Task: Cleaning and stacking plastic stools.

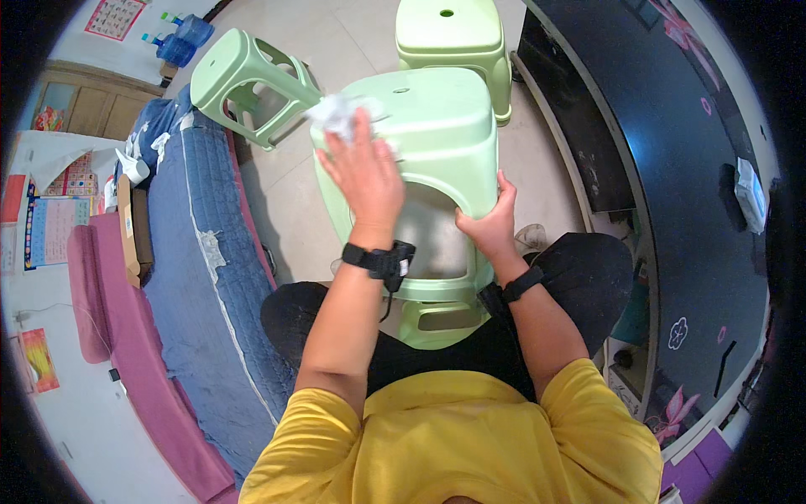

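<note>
A pale green plastic stool [434,132] stands in front of me, tilted in view, with a small slot in its seat. My left hand [368,176] has its fingers on a crumpled white wipe [340,113], against the left part of the stool's seat. The wipe and fingertips look blurred. My right hand [494,220] grips the stool's right leg, the thumb at the edge of the side opening. Black straps circle both wrists, and the left one bears a small black device [397,266]. Below this stool, another green stool [441,324] shows between my legs.
Two more green stools [252,82] [450,31] stand farther off on the tiled floor. A bed or sofa with a blue quilted cover [195,302] runs along the left. On the right, a dark glossy cabinet top [655,157] carries a wipes packet [749,195].
</note>
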A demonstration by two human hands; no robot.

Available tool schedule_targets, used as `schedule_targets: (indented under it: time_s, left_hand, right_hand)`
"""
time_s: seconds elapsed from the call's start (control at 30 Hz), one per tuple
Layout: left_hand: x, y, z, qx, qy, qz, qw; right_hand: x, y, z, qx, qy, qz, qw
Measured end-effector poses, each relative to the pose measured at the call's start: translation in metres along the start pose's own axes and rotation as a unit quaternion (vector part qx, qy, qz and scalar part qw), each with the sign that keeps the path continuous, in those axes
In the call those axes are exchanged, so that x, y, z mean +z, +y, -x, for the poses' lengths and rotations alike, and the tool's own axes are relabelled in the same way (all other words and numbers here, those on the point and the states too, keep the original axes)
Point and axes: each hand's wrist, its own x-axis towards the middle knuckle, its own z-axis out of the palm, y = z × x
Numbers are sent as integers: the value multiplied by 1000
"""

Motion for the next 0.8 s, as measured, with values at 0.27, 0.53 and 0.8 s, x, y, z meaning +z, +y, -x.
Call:
schedule_targets:
  time_s: [0.27,0.53,0.8]
  left_hand:
    - [17,87,5,218,-98,32,971]
    - [-2,-25,2,2,21,166,986]
    - [8,-16,-3,-11,40,33,999]
  right_hand:
    - [7,21,-1,-61,18,4,998]
    - [-7,2,2,-9,-2,41,999]
    - [-7,-2,4,-11,-12,62,998]
